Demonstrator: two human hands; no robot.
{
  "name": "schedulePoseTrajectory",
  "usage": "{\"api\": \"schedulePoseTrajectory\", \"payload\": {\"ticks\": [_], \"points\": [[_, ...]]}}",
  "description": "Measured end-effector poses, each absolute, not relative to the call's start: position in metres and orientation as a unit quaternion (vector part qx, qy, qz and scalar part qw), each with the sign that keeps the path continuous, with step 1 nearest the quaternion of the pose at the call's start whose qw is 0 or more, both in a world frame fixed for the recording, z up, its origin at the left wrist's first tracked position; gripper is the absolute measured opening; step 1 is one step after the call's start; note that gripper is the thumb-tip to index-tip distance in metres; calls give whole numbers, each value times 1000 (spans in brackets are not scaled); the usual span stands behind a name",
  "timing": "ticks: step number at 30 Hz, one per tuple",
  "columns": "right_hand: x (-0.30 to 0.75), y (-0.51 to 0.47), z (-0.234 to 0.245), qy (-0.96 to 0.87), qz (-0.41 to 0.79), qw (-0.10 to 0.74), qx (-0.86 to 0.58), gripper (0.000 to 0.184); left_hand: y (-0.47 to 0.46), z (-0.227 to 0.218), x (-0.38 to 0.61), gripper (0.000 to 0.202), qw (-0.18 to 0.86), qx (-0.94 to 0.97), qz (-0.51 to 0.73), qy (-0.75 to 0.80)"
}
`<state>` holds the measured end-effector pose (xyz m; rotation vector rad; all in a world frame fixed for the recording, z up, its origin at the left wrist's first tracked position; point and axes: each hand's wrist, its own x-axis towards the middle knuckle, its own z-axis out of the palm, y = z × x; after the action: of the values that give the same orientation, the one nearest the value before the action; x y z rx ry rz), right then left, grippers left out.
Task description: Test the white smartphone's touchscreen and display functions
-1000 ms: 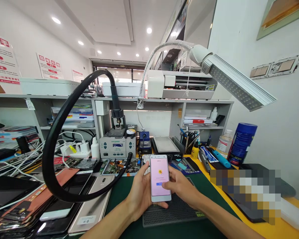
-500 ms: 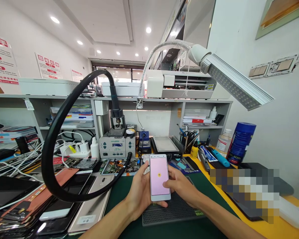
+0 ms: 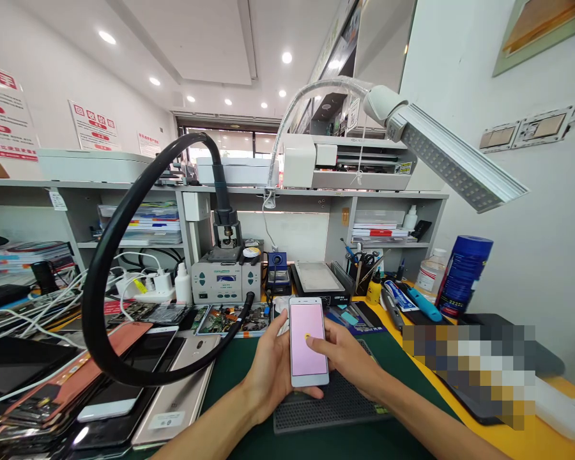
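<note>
A white smartphone [image 3: 308, 358] is held upright over the mat, its lit pink screen facing me with a small yellow icon near the middle. My left hand [image 3: 274, 358] is closed around its left side and lower back, with fingertips showing below the bottom edge. From the right, my right hand [image 3: 347, 351] grips the phone's other side, fingers partly hidden behind it. Its thumb lies over the screen, the tip at the yellow icon. Under the hands is a dark perforated pad [image 3: 330, 409] on the green mat [image 3: 234, 383].
A thick black hose [image 3: 93, 306] loops at left from the grey soldering station [image 3: 220, 281]. Several phones [image 3: 177, 390] and white cables crowd the left. A tray of circuit boards [image 3: 232, 319] lies behind my hands; a blue can [image 3: 464, 275] stands right. A lamp [image 3: 455, 153] hangs above.
My right thumb has moved up and left across the screen, from below the yellow icon onto it. Both hands and the phone otherwise stay nearly in place.
</note>
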<state>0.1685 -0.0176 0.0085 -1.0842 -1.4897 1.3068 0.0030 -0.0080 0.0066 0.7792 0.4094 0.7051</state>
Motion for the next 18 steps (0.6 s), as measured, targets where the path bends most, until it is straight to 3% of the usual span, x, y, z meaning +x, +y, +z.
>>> {"api": "schedulePoseTrajectory", "payload": {"ticks": [18], "points": [[163, -17, 10, -569, 505, 433, -483, 44, -8, 3, 4, 64, 842, 379, 339, 182]]}}
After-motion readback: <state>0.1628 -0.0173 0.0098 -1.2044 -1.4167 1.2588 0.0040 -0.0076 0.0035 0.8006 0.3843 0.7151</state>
